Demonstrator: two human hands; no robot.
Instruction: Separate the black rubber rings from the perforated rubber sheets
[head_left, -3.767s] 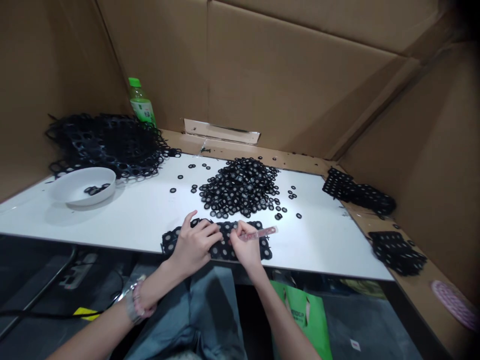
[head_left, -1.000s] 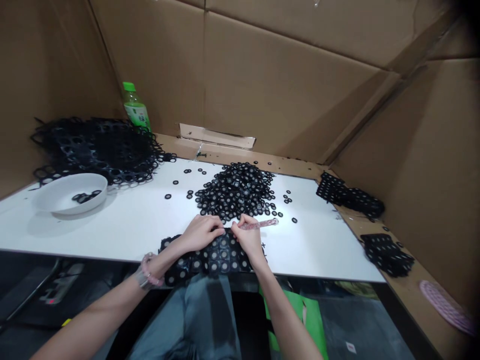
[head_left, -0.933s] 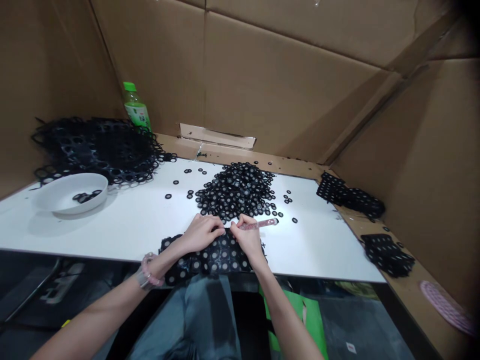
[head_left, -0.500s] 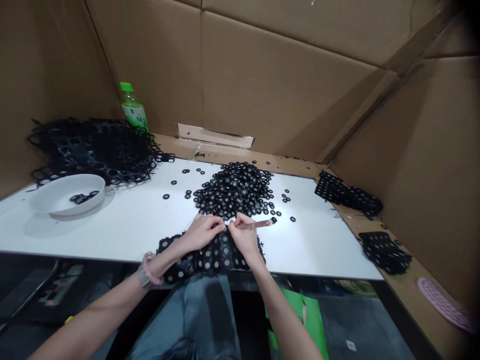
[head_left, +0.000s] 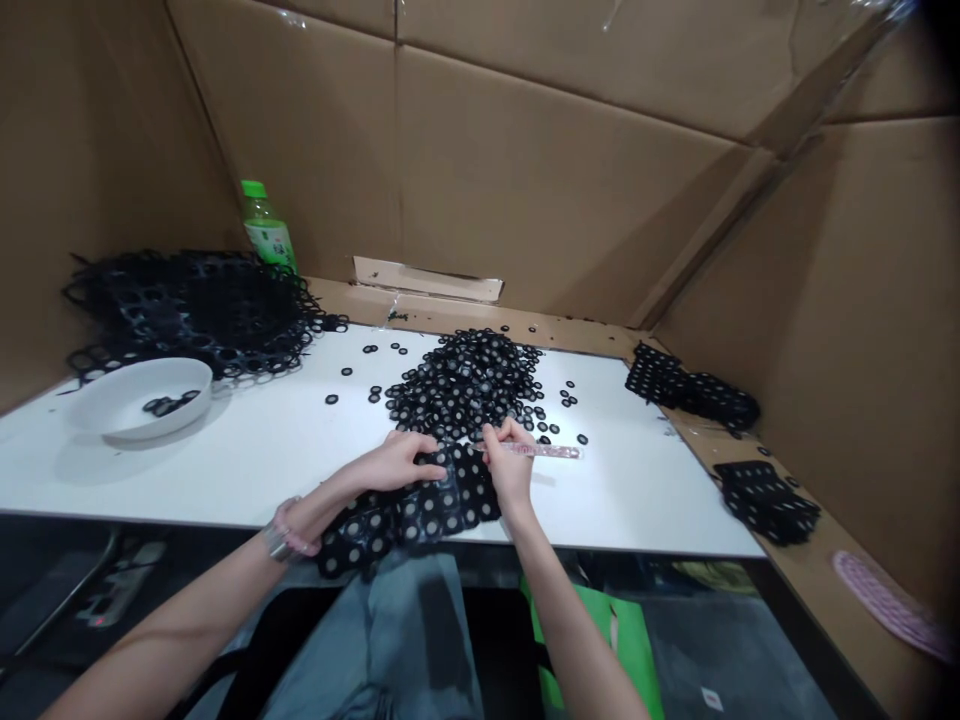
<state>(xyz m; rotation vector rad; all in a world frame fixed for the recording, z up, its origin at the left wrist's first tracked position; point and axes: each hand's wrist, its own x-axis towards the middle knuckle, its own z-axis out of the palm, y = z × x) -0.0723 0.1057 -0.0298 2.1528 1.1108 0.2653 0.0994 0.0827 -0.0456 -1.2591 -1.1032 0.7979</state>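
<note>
Well, the left hand (head_left: 394, 462) lies half-curled on a black perforated rubber sheet (head_left: 420, 520) just under it, though whether it actually grips is hard to tell, while the right hand (head_left: 508, 468) pinches a translucent pink plastic strip (head_left: 544, 451) beside the sheet. Just beyond both hands sits a heaped pile of black rubber rings (head_left: 457, 385) on the white table (head_left: 255, 480), with a white plastic bowl (head_left: 97, 408) off past the left hand and a green-capped plastic bottle (head_left: 262, 228) farther back.

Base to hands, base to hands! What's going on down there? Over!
Left hand flat on black ring sheet. Right hand pinching pink see-through strip. Heap of black rings right behind the sheet.
</note>
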